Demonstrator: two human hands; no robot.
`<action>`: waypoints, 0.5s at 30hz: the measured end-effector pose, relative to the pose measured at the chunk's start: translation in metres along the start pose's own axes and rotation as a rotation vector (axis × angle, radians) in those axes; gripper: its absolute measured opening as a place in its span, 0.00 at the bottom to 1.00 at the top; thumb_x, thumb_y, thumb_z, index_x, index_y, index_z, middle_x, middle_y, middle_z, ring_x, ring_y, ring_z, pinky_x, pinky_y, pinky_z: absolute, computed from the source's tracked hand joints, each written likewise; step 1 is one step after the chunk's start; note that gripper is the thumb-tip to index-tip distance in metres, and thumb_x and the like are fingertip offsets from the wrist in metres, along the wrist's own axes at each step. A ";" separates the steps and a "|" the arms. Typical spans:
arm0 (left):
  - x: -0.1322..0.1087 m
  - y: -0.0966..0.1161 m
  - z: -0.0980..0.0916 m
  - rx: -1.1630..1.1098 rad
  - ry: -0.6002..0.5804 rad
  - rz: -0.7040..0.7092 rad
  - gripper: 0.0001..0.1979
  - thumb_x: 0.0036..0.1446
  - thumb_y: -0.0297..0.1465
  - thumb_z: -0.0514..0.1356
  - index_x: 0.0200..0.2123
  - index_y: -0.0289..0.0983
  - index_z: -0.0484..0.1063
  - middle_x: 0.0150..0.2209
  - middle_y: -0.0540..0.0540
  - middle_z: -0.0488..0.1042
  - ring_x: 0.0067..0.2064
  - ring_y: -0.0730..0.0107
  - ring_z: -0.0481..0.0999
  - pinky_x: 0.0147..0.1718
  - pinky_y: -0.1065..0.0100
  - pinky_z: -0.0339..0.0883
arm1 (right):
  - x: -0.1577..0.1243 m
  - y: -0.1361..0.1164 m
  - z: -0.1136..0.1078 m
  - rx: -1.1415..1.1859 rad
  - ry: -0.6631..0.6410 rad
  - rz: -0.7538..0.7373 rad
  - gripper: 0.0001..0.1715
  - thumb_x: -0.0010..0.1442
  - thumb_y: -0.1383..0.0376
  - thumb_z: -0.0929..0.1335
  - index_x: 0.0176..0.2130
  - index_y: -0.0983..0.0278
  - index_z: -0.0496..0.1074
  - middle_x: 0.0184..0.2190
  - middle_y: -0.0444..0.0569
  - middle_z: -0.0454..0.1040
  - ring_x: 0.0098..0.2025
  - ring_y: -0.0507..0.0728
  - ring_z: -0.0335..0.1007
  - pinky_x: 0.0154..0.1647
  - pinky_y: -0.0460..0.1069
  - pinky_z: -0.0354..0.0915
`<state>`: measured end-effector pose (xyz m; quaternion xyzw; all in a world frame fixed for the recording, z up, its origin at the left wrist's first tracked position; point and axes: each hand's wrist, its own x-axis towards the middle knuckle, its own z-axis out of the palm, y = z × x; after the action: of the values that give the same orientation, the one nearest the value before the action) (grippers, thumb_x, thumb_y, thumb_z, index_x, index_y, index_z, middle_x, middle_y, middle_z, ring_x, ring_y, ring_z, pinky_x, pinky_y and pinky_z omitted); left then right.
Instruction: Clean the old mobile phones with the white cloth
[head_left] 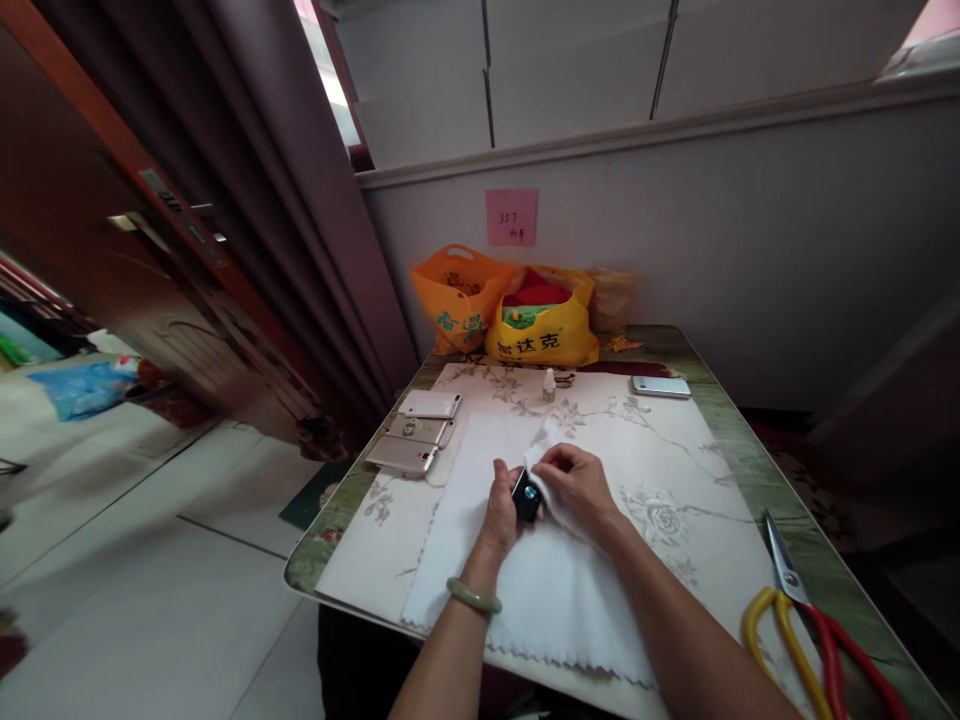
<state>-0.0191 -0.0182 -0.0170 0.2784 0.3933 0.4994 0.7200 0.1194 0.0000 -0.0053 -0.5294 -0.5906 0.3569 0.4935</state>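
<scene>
Device (527,496) in L hand (499,512), cloth (553,490) on it from R hand (579,484)

L grip closed round the black handheld device, thumb up along its L side; bluish round disc on the face showing. R grip is pinched tight on the white cloth, which touches the device's upper R part & drapes down under the hand. Both hands over a white sheet w/ a wavy edge (480,575), near edge of the worktop (718,415). Pale green bangle (473,596) on L wrist.

Far L of the hands, 3 phones in a column: white phone (430,404) at back, gold phone w/ round disc (424,431) mid, pale gold phone (403,456) nearest. Small white-capped bottle (549,388) beyond the hands, approx. mid; silver phone (660,387) back R, well apart. Scissors (790,584) at R edge, blades pointing away, 1 yellow handle, 1 red. Back of worktop: orange bag (452,325) beside yellow bag (546,347) w/ red & green stuff in it, tan pouch (613,300) next R. Pink note (512,217) on wall above, reads "357" + smaller marks.
</scene>
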 end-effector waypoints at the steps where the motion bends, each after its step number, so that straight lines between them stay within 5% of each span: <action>1: 0.000 0.001 0.001 0.073 -0.043 0.015 0.38 0.54 0.61 0.42 0.35 0.32 0.72 0.18 0.48 0.70 0.15 0.75 0.65 0.15 0.73 0.51 | 0.003 0.004 -0.002 -0.018 0.101 0.037 0.17 0.49 0.53 0.71 0.32 0.64 0.75 0.22 0.43 0.71 0.24 0.52 0.64 0.26 0.45 0.61; 3: -0.001 0.002 0.002 0.151 -0.087 0.070 0.39 0.54 0.61 0.41 0.35 0.32 0.72 0.21 0.45 0.73 0.15 0.75 0.65 0.14 0.73 0.50 | 0.008 0.011 -0.007 -0.057 0.201 0.077 0.22 0.49 0.50 0.70 0.36 0.64 0.75 0.25 0.44 0.73 0.24 0.52 0.65 0.28 0.46 0.62; 6: -0.001 0.003 0.001 0.186 -0.082 0.088 0.37 0.55 0.60 0.42 0.36 0.32 0.71 0.25 0.44 0.75 0.16 0.75 0.67 0.15 0.73 0.51 | 0.013 0.020 -0.012 -0.102 0.171 0.084 0.22 0.52 0.48 0.68 0.33 0.64 0.76 0.25 0.45 0.74 0.25 0.53 0.66 0.29 0.47 0.62; 11: -0.004 0.005 0.001 0.264 -0.019 0.126 0.29 0.58 0.53 0.50 0.35 0.32 0.73 0.20 0.45 0.73 0.18 0.75 0.66 0.17 0.73 0.53 | 0.015 0.024 -0.015 -0.019 0.249 0.132 0.26 0.57 0.46 0.63 0.31 0.65 0.74 0.21 0.45 0.71 0.23 0.53 0.62 0.26 0.46 0.59; 15: -0.006 0.007 0.003 0.234 0.014 0.179 0.21 0.56 0.48 0.56 0.38 0.34 0.72 0.30 0.43 0.78 0.23 0.75 0.71 0.21 0.74 0.57 | 0.014 0.017 -0.017 -0.013 0.232 0.061 0.26 0.58 0.46 0.62 0.34 0.65 0.73 0.25 0.45 0.72 0.26 0.53 0.64 0.29 0.46 0.59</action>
<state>-0.0213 -0.0214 -0.0077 0.3908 0.4272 0.5143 0.6326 0.1409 0.0154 -0.0138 -0.5880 -0.5155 0.3043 0.5440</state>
